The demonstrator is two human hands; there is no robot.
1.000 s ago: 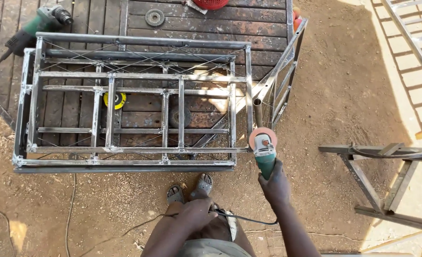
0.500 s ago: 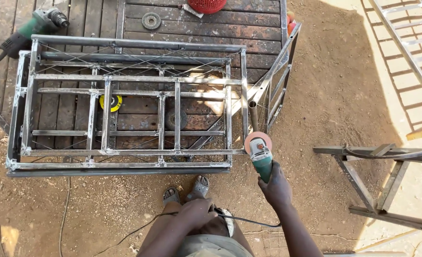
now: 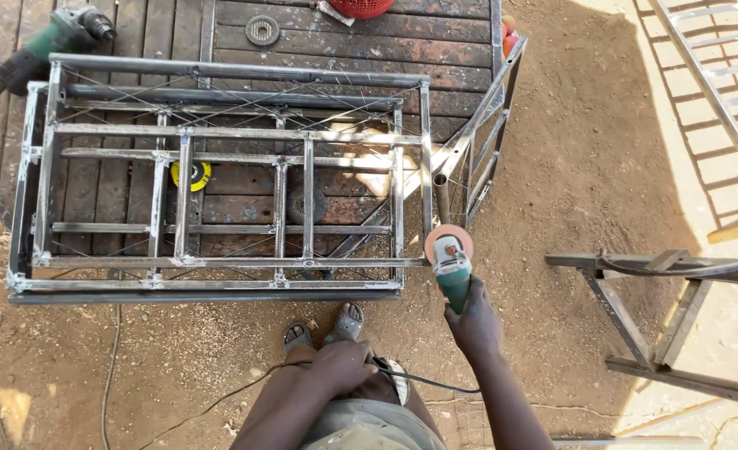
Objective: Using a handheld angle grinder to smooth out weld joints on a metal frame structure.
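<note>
Your right hand is wrapped tight around the green-bodied angle grinder with its pinkish disc, and the disc sits right at the near right corner of the welded grey steel tube frame, which stands on the dirt in front of the dark wooden plank platform. Your left hand lies loosely curled on your knee, holding nothing, just beside the black power cord. You look to be grinding that corner joint; judging from this, the next pass calls for a steady disc angle and keeping the cord away from your feet.
</note>
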